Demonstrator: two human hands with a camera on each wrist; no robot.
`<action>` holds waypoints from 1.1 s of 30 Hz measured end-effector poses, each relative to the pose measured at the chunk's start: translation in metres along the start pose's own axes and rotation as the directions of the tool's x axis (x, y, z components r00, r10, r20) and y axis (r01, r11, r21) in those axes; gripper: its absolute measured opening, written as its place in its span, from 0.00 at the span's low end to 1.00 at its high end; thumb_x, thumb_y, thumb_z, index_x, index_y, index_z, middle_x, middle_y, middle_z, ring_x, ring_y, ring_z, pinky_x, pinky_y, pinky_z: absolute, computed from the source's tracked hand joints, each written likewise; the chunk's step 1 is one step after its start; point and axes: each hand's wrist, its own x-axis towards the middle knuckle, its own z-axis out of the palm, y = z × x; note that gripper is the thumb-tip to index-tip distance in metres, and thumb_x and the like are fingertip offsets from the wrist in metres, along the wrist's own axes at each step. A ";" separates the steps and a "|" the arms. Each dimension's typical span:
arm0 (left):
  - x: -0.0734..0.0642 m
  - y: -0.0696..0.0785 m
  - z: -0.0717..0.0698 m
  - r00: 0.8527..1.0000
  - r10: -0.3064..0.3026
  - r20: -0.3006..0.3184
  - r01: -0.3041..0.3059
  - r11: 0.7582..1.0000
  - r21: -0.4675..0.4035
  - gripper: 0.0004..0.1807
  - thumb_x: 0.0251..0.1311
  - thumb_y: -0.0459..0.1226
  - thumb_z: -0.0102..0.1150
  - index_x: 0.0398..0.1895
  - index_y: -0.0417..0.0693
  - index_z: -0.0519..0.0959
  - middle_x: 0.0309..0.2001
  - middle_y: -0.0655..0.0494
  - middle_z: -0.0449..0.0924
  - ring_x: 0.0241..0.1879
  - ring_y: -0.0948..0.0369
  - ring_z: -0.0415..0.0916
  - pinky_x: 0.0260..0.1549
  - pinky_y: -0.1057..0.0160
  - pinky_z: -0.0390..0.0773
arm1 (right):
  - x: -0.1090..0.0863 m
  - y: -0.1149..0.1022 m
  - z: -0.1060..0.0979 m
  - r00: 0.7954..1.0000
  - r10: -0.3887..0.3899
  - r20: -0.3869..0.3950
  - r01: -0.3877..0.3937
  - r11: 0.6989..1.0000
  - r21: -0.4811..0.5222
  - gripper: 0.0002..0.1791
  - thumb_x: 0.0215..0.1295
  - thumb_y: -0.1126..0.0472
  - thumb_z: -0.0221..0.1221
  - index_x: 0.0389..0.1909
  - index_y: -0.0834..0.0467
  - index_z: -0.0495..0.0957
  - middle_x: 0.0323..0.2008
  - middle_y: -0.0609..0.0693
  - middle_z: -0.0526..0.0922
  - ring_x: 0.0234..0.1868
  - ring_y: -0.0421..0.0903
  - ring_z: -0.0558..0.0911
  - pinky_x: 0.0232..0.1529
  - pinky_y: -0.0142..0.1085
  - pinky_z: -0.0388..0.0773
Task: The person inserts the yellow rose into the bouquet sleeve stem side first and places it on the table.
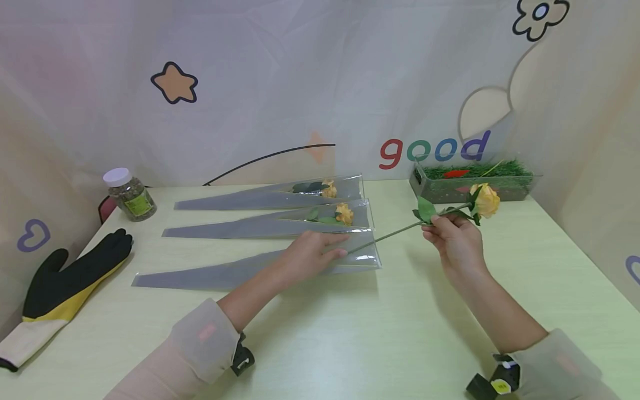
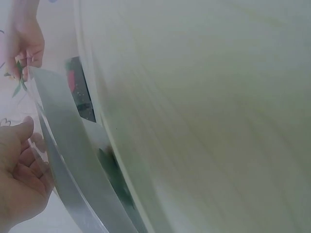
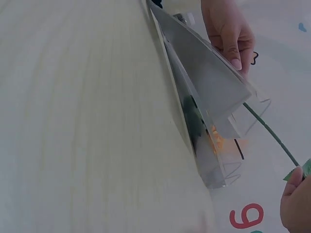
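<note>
My right hand (image 1: pixel 457 241) pinches a yellow artificial rose (image 1: pixel 485 201) by its stem, beside the green leaves (image 1: pixel 426 209) below the bloom. The stem (image 3: pixel 272 132) slants down to the left, its lower end inside the open mouth of the nearest flower sleeve (image 1: pixel 200 275). That sleeve is long and tapered, grey with a clear front. My left hand (image 1: pixel 312 255) holds it near the wide end, thumb and fingers at its edge, as the right wrist view also shows. Behind it lie two like sleeves, a middle one (image 1: pixel 225 229) and a far one (image 1: pixel 225 201), each with a yellow rose inside.
A jar with a white lid (image 1: pixel 131 194) stands at the back left of the table (image 1: pixel 360 344). A black, yellow and white work glove (image 1: pixel 70 283) lies at the left edge. At the back right sits a clear box of artificial grass (image 1: pixel 475 183), against a printed cloth backdrop (image 1: pixel 280 83).
</note>
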 end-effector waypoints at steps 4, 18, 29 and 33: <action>0.000 -0.001 0.000 1.000 0.006 -0.003 -0.006 1.000 -0.004 0.23 0.63 0.41 0.54 0.62 0.47 0.71 0.13 0.56 0.66 0.09 0.66 0.45 0.20 0.68 0.63 | -0.003 0.005 0.006 1.000 0.016 0.013 -0.016 0.999 -0.029 0.09 0.65 0.69 0.53 0.39 0.65 0.61 0.30 0.50 0.73 0.26 0.40 0.79 0.34 0.27 0.77; 0.001 0.000 -0.001 1.000 0.009 -0.025 -0.009 1.000 -0.017 0.22 0.63 0.41 0.55 0.61 0.48 0.72 0.06 0.66 0.48 0.09 0.66 0.46 0.20 0.68 0.62 | -0.012 0.018 0.020 0.995 0.094 0.038 -0.089 0.989 -0.122 0.08 0.66 0.68 0.52 0.41 0.63 0.63 0.36 0.50 0.72 0.30 0.38 0.80 0.37 0.27 0.76; 0.002 0.001 -0.002 0.999 0.017 -0.034 -0.018 1.000 -0.022 0.22 0.63 0.40 0.55 0.60 0.46 0.73 0.05 0.64 0.53 0.08 0.67 0.46 0.17 0.69 0.60 | -0.018 0.027 0.025 0.990 0.094 0.107 -0.077 0.985 -0.153 0.05 0.64 0.71 0.53 0.37 0.64 0.66 0.31 0.47 0.78 0.32 0.39 0.81 0.38 0.28 0.76; 0.003 0.001 -0.002 0.999 0.022 -0.032 -0.023 0.999 -0.026 0.22 0.63 0.40 0.55 0.60 0.46 0.72 0.09 0.59 0.64 0.08 0.67 0.46 0.18 0.69 0.61 | -0.019 0.030 0.027 0.989 0.095 0.116 -0.078 0.986 -0.150 0.05 0.63 0.72 0.54 0.35 0.62 0.68 0.29 0.46 0.79 0.31 0.39 0.81 0.39 0.29 0.76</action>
